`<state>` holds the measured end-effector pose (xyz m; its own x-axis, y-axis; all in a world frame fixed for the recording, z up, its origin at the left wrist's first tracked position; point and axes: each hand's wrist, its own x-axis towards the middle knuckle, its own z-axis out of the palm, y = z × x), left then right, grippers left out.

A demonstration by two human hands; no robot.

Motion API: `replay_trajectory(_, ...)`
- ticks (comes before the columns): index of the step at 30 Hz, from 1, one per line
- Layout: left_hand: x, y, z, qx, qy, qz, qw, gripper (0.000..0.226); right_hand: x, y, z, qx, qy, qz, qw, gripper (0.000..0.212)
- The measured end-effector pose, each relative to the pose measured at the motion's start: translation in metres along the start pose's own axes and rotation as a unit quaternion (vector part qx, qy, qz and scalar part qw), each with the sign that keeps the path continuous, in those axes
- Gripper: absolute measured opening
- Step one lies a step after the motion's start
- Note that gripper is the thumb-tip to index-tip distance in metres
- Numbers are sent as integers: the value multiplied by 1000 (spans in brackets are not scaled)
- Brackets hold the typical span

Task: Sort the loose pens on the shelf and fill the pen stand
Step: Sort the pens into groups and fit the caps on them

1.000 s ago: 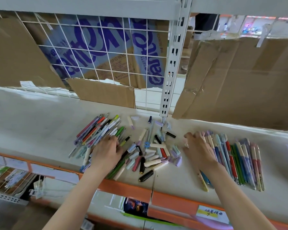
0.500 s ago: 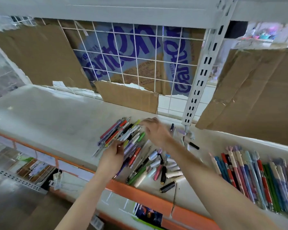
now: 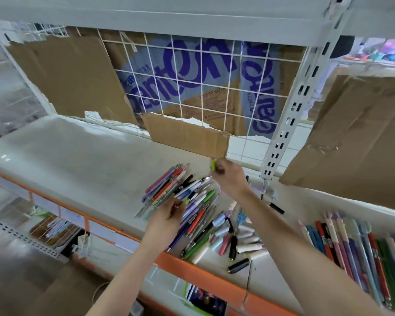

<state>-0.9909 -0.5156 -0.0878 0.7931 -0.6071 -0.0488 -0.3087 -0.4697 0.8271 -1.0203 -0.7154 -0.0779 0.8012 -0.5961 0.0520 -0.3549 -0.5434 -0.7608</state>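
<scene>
Two hands over the pens (image 3: 180,192), seen from the head camera. Left hand (image 3: 167,216) low on the near edge of the pile, fingers curled, pinching pens at their near ends. Right hand (image 3: 232,179) reaching across to the far end of the pile, fingers closed round a small lime piece (image 3: 213,165), lifted just above the shelf (image 3: 78,160); pen or cap, cannot tell. Pile fanned diagonally on the shelf: pink, red, black, white, blue and green barrels. Just right of it, a loose scatter of caps and short pens (image 3: 240,238) near the orange edge (image 3: 210,279), a black one nearest the edge. Further right, well apart, a tidy row of long pens (image 3: 351,247) lying side by side. Behind, wire grid (image 3: 192,87) backed by torn cardboard (image 3: 187,135) and a printed carton with blue lettering. Slotted white upright (image 3: 292,106) between grid and a large cardboard sheet (image 3: 360,137) at right. Pen stand not in sight.
</scene>
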Motion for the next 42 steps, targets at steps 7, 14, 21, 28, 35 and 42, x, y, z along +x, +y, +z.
replay_trajectory(7, -6, 13, 10, -45, -22, 36, 998, 17, -58, -4, -29, 462, -35, 115, 879, 10)
replay_trajectory(14, -12, 21, 20, -57, -48, 54, 996, 18, -74, 1, -35, 408, -29, 117, 905, 15)
replay_trajectory(21, -22, 40, 28, -173, -80, -15, 982, 31, -99, 1, -23, 402, -71, 86, 909, 12)
replay_trajectory(28, -27, 49, 39, -322, -201, -155, 912, 22, -117, 19, -24, 437, -54, 82, 894, 12)
replay_trajectory(35, -22, 47, 55, -53, -165, 41, 984, 22, -124, 32, -58, 293, 82, 83, 949, 26)
replay_trajectory(42, 2, -5, 20, 238, 29, 87, 967, 5, -138, 77, -98, -71, 123, 106, 984, 28)
